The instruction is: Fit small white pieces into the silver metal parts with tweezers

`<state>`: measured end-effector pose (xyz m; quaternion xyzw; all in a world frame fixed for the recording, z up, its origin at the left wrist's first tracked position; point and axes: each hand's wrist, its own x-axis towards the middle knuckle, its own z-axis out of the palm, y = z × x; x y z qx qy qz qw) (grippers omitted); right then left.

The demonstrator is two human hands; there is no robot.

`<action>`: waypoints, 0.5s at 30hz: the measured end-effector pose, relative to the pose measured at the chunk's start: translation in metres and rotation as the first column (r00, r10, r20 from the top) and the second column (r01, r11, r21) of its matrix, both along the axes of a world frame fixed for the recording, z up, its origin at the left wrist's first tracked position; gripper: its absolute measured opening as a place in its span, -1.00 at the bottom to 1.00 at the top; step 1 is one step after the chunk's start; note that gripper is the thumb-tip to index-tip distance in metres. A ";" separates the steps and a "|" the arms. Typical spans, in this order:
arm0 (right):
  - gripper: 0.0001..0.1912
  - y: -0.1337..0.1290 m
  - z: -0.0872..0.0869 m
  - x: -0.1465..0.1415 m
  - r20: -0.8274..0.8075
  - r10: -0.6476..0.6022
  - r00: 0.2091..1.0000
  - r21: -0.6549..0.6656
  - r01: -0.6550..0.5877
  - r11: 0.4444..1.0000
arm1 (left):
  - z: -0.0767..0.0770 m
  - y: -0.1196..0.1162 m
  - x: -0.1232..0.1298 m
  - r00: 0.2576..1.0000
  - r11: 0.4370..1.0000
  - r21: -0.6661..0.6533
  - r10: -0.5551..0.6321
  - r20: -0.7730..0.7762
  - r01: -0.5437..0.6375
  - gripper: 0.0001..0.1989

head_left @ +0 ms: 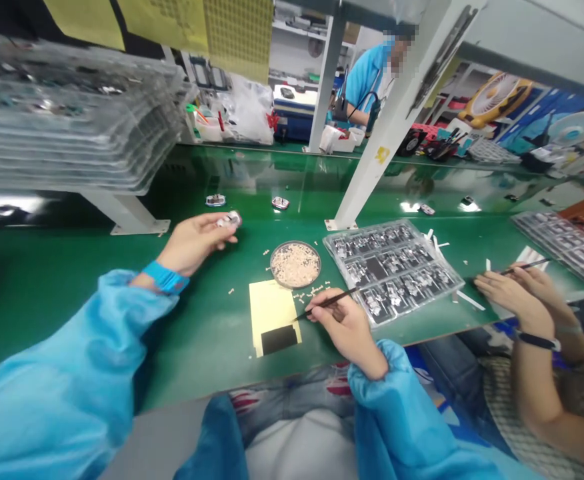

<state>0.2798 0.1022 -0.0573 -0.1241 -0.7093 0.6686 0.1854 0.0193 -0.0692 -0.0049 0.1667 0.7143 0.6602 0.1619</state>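
Between the thumb and fingers of my left hand (195,243) is a small white-and-silver part (229,219), raised over the green bench. My right hand (345,327) grips dark tweezers (333,299), whose tips point down at a yellow sheet (269,307). A black rectangle (279,339) covers the sheet's lower end. Just beyond the sheet stands a round dish (296,265) full of tiny beige pieces, with several more scattered around it. To the right of it lies a clear compartment tray (395,267) holding rows of small metal-and-black parts.
Small assemblies (281,203) sit on the far strip of the bench. A tall stack of clear trays (72,120) stands on a shelf at left. A white post (377,140) rises behind the tray. At right, a co-worker's hands (517,293) work beside another tray stack (567,247).
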 end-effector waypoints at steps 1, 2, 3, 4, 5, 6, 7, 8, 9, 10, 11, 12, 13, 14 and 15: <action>-0.82 0.000 0.001 0.000 0.025 0.012 1.000 0.006 -0.012 1.000 | -0.003 -0.003 0.009 0.994 0.997 0.006 -0.082 0.068 0.082 -0.53; -0.81 -0.001 0.002 0.000 0.047 0.021 0.999 0.024 -0.022 0.999 | -0.005 -0.006 0.020 0.970 0.981 0.019 -0.194 0.144 0.194 -0.48; -0.80 -0.001 0.002 -0.001 0.064 0.030 0.997 0.048 -0.033 0.998 | -0.006 -0.008 0.031 0.918 0.944 0.040 -0.327 0.222 0.326 -0.46; -0.80 -0.001 0.002 -0.001 0.077 0.038 0.996 0.072 -0.044 0.996 | -0.007 -0.010 0.042 0.851 0.891 0.059 -0.449 0.274 0.451 -0.48; -0.81 -0.001 0.002 -0.001 0.083 0.044 0.996 0.093 -0.052 0.994 | -0.007 -0.012 0.052 0.776 0.823 0.062 -0.554 0.300 0.564 -0.52; -0.81 0.000 0.002 -0.001 0.085 0.050 0.995 0.111 -0.059 0.992 | -0.008 -0.012 0.062 0.714 0.758 0.044 -0.631 0.303 0.651 -0.57; -0.82 0.000 0.001 -0.001 0.086 0.055 0.995 0.126 -0.066 0.990 | -0.008 -0.011 0.070 0.675 0.705 0.003 -0.681 0.283 0.709 -0.62; -0.83 0.000 0.001 -0.001 0.084 0.060 0.995 0.137 -0.071 0.988 | -0.009 -0.010 0.076 0.661 0.671 -0.056 -0.708 0.248 0.740 -0.67; -0.83 0.001 0.001 0.000 0.082 0.064 0.995 0.147 -0.075 0.986 | -0.011 -0.009 0.081 0.670 0.660 -0.123 -0.715 0.199 0.741 -0.71; -0.84 0.001 0.000 0.000 0.080 0.067 0.995 0.155 -0.079 0.985 | -0.013 -0.007 0.085 0.693 0.668 -0.190 -0.707 0.140 0.720 -0.74; -0.84 0.001 0.000 0.001 0.077 0.070 0.995 0.160 -0.082 0.984 | -0.015 -0.006 0.087 0.713 0.678 -0.251 -0.696 0.082 0.691 -0.74; -0.84 0.001 0.000 0.001 0.071 0.073 0.995 0.161 -0.084 0.983 | -0.018 -0.005 0.088 0.725 0.683 -0.304 -0.688 0.035 0.664 -0.74; -0.85 0.001 0.000 0.001 0.064 0.076 0.995 0.159 -0.085 0.984 | -0.020 -0.005 0.089 0.729 0.682 -0.350 -0.684 0.005 0.642 -0.74; -0.85 0.001 0.000 0.001 0.061 0.078 0.995 0.156 -0.087 0.984 | -0.022 -0.004 0.090 0.731 0.675 -0.392 -0.683 -0.010 0.625 -0.75; -0.86 0.001 0.001 0.001 0.062 0.081 0.995 0.154 -0.090 0.984 | -0.024 -0.005 0.090 0.732 0.665 -0.427 -0.682 -0.012 0.613 -0.74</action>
